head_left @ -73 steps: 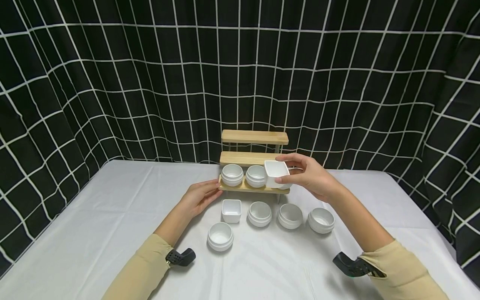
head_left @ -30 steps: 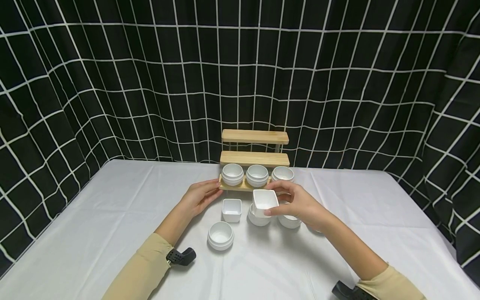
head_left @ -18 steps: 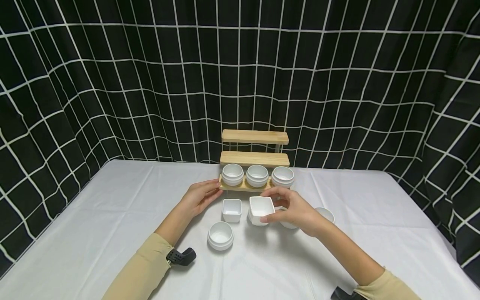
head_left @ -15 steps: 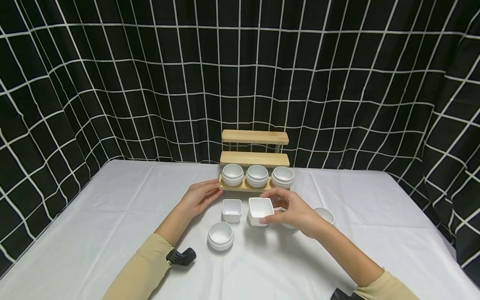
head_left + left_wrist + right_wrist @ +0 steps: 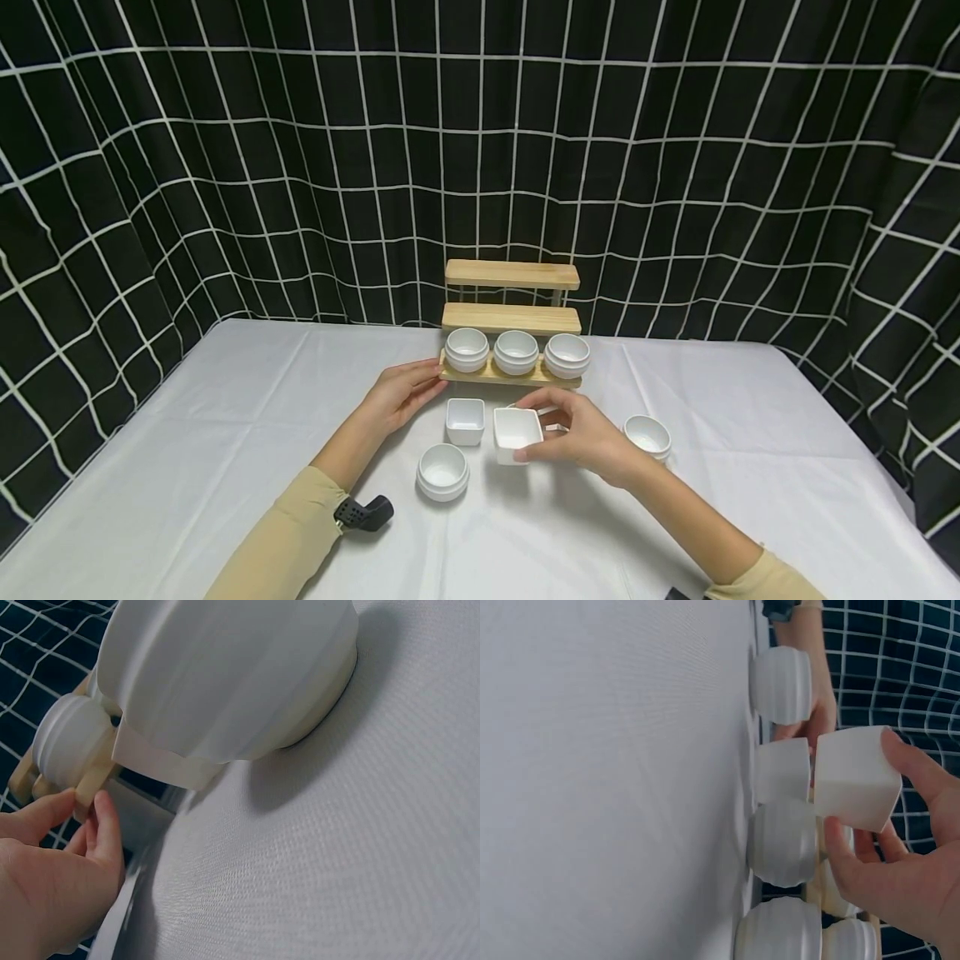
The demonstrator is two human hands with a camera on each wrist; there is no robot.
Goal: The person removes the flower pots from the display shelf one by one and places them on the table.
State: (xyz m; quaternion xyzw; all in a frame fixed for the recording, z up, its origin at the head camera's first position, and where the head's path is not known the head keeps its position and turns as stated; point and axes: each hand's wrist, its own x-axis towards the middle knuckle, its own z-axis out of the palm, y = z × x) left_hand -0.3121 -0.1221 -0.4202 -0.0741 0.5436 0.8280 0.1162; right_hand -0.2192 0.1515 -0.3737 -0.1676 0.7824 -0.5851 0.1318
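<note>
My right hand (image 5: 581, 437) holds a white square bowl (image 5: 517, 433) by its sides, thumb in front and fingers behind. The right wrist view shows this bowl (image 5: 855, 776) raised off the table, near another square bowl (image 5: 782, 771). My left hand (image 5: 403, 396) pinches the left end of the lowest board of a wooden three-tier rack (image 5: 511, 317); in the left wrist view thumb and fingers (image 5: 105, 821) close on that board's edge. Three round white bowls (image 5: 516, 352) stand in a row on this lowest tier. Round bowls behind my right hand are mostly hidden.
On the white-clothed table (image 5: 225, 433) stand a square bowl (image 5: 465, 421), a round bowl (image 5: 442, 472) in front of it, and another round bowl (image 5: 647, 435) right of my right hand. A black curtain with a white grid (image 5: 360, 167) hangs behind.
The right hand has carried the square bowl from in front of the lowest tier's right end down and left, to over the table in front of the rack. My left hand stays at the rack.
</note>
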